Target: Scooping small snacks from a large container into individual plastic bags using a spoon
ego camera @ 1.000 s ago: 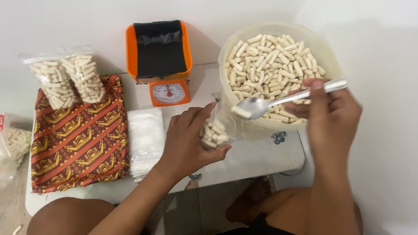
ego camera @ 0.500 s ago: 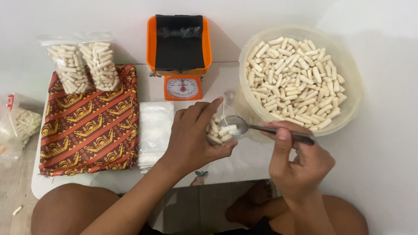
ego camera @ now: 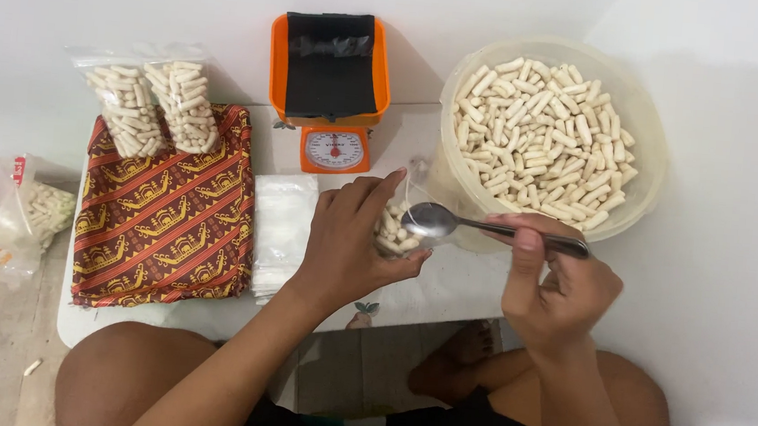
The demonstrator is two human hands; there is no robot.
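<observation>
- L hand (ego camera: 347, 240) wrapped round small clear bag (ego camera: 398, 226), part-full of pale sticks, over the white table (ego camera: 463, 287), just in front of the scale (ego camera: 333, 88).
- R hand (ego camera: 557, 286) pinches metal spoon (ego camera: 477, 224) by its handle; bowl end at the bag's mouth.
- Big tub (ego camera: 641, 184) of sticks just behind spoon.
- Two filled bags (ego camera: 151, 107) far left, on patterned cloth (ego camera: 167, 214).

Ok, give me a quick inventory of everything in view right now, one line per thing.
round translucent plastic tub: 1, cream, table's right, full of pale stick snacks
small clear plastic bag: 1, partly filled, in left hand
metal spoon: 1, silver, at the bag mouth
kitchen scale: 1, orange, black tray, back centre
filled snack bags: 2, clear, back left
patterned cloth: 1, red-brown
stack of empty bags: 1, white
left hand: holds bag
right hand: holds spoon
</observation>
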